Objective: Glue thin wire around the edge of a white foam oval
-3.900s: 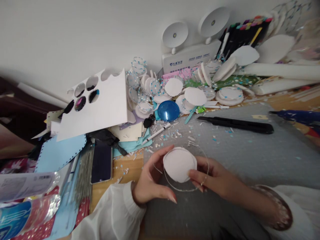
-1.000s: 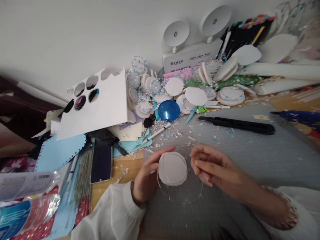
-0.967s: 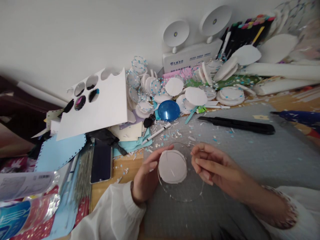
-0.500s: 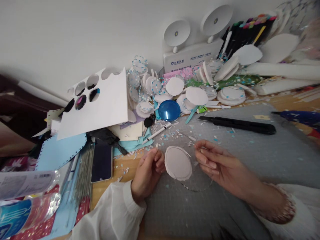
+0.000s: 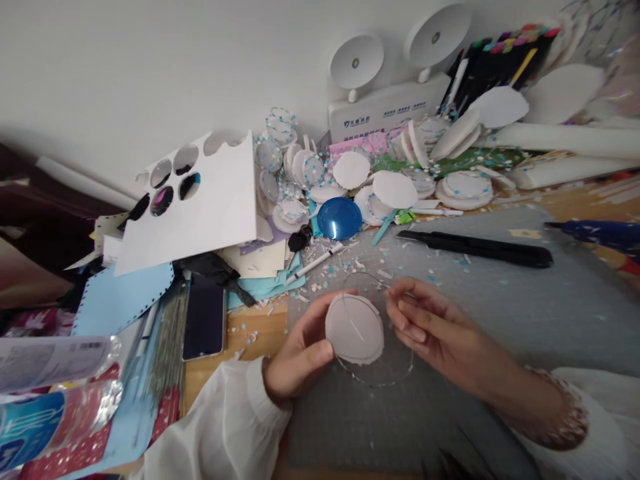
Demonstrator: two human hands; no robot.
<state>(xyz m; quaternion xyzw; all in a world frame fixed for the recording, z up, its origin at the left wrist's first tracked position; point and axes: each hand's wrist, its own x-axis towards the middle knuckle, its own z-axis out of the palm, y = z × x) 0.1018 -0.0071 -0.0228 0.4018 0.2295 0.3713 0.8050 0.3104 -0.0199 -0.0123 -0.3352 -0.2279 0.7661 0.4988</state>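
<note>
A white round disc (image 5: 354,329) with a slightly rough edge is held at its left side by my left hand (image 5: 306,347), thumb on its front face and fingers behind. My right hand (image 5: 417,317) pinches a thin wire (image 5: 375,385) at the disc's right. This wire curves in a loop above and below the disc, with small pale bits along its lower part. Beneath both hands lies a grey cutting mat (image 5: 380,427) strewn with paper scraps.
Behind the disc are a blue round lid (image 5: 339,219) and piled white discs (image 5: 395,191). A black cutter (image 5: 480,249) lies at the right. To the left are a phone (image 5: 204,320), a white sheet with holes (image 5: 200,220) and plastic bottles (image 5: 30,420).
My left hand has opened out from its curled pose and now grips the disc's left edge. The disc has shifted slightly left, and the wire loop shows more fully around it.
</note>
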